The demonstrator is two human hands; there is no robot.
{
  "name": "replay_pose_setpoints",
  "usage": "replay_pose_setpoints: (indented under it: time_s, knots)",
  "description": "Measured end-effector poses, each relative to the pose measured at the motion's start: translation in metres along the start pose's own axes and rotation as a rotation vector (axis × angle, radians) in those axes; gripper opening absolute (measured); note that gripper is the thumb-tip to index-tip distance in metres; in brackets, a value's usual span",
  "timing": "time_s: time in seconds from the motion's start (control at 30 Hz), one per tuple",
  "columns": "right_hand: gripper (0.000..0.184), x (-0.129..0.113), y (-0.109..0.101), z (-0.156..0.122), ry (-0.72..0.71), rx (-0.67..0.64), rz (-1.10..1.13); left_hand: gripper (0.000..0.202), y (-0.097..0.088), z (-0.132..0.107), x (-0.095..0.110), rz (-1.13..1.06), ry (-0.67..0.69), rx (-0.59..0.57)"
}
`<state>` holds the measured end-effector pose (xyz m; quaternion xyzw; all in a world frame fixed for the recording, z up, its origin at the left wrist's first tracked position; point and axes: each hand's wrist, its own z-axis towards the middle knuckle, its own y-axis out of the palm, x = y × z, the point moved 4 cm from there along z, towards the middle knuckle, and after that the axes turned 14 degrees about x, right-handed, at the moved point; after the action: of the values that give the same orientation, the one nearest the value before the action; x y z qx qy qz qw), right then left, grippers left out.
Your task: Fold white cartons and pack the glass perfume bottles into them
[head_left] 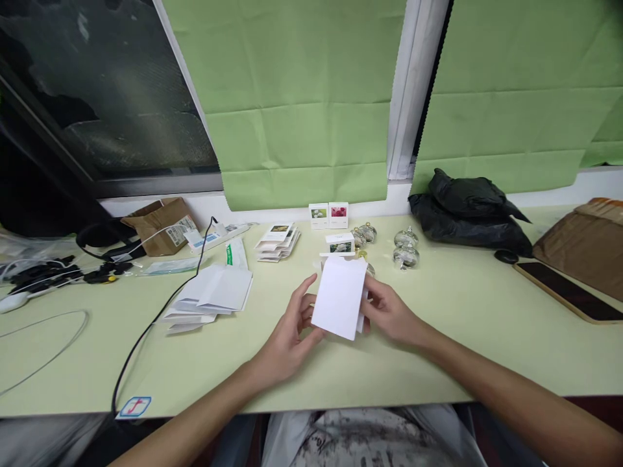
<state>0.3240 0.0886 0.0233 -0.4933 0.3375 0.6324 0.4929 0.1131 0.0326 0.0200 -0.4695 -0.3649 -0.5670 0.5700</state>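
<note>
A white folded card [339, 297] is held up over the desk between my two hands, its blank face towards me. My right hand [389, 312] pinches its right edge, where a second layer shows behind the front one. At the lower left edge, my left hand [291, 334] has its thumb against the card and its fingers curled partly behind it. Just beyond the card lies a small white box [339, 244] with a picture on it. Several shiny, rounded glass bottles [405, 248] stand beside and behind that box.
To the left lie loose white folded sheets [214, 288] and a stack of picture cards [278, 241]. Two small picture boxes [328, 215] stand by the wall. A black cable [165, 305] crosses the desk. Black bags [467, 214], a phone [569, 292] and brown packaging [584, 243] sit right.
</note>
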Motion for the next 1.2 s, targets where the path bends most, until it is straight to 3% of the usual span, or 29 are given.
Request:
replay_pose_setpoints:
  time_s: [0.2, 0.33, 0.5, 0.6, 0.73, 0.93, 1.2]
  knots:
    - [0.057, -0.005, 0.007, -0.005, -0.025, -0.097, 0.016, 0.07, 0.001, 0.006, -0.006, -0.073, -0.015, 0.075]
    - [0.054, -0.001, 0.009, -0.004, -0.062, -0.095, -0.018, 0.074, -0.001, 0.006, -0.006, -0.074, -0.039, 0.11]
    - [0.054, -0.002, 0.004, 0.0, -0.113, -0.031, -0.071, 0.115, -0.001, 0.003, 0.004, -0.119, -0.019, -0.015]
    - [0.06, -0.007, 0.002, 0.0, -0.144, -0.051, -0.067, 0.094, -0.001, 0.005, 0.005, -0.162, -0.046, -0.04]
    - [0.049, -0.013, 0.001, -0.003, -0.175, -0.047, -0.009, 0.06, 0.0, 0.01, -0.002, -0.155, -0.111, 0.043]
    - [0.061, -0.014, -0.002, 0.001, -0.112, 0.011, 0.18, 0.053, -0.003, 0.014, -0.005, -0.217, -0.111, 0.124]
    - [0.043, 0.0, -0.012, 0.012, -0.067, -0.091, 0.152, 0.048, 0.003, 0.015, -0.004, -0.118, -0.07, 0.016]
